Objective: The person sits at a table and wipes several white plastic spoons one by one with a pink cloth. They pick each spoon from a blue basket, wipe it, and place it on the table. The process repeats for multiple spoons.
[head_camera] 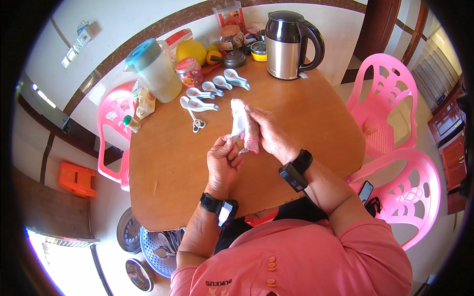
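My left hand (224, 157) pinches the handle end of a white soup spoon (239, 125) above the wooden table. With my right hand (272, 133) I hold a pinkish-white cloth (251, 138) with a bright pink edge against the spoon's bowl, partly wrapped around it. The cloth hides some of the spoon. Beyond my hands, stacks of white soup spoons (202, 105) run in a slanting row, the farthest stack (236, 78) near the kettle. A thin white spoon with a mouse-shaped handle end (198, 125) lies at the left of the row.
A steel electric kettle (283, 51), a plastic pitcher (155, 74) and a jar of sweets (189, 72) stand at the back of the table (296, 111). Pink plastic chairs (385, 88) flank it. A blue basket (159, 255) holding spoons sits low at left, by an orange stool (77, 179).
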Demonstrator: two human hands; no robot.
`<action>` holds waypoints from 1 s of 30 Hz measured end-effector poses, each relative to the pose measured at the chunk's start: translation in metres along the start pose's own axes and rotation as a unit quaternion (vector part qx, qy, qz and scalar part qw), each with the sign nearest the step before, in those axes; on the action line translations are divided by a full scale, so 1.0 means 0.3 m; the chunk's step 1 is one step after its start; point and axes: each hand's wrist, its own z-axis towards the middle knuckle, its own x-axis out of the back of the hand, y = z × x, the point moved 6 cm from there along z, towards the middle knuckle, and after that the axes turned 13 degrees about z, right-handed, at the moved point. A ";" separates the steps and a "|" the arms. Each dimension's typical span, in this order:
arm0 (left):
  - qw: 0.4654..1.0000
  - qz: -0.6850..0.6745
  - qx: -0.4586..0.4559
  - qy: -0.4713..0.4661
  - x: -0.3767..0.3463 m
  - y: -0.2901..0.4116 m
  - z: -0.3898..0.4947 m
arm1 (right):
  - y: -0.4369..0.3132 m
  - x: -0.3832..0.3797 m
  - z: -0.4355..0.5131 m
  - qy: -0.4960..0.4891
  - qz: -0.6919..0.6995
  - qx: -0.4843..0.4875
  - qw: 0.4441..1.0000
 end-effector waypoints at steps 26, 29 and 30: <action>0.998 -0.052 -0.030 -0.029 0.006 0.032 0.013 | 0.004 0.020 0.009 0.019 -0.120 0.018 0.992; 0.988 -0.069 -0.046 -0.133 -0.033 0.033 0.018 | 0.029 0.015 0.011 0.008 -0.099 -0.001 0.995; 0.986 -0.068 -0.047 -0.145 -0.036 0.029 0.021 | 0.037 0.007 0.009 -0.006 -0.085 -0.009 0.996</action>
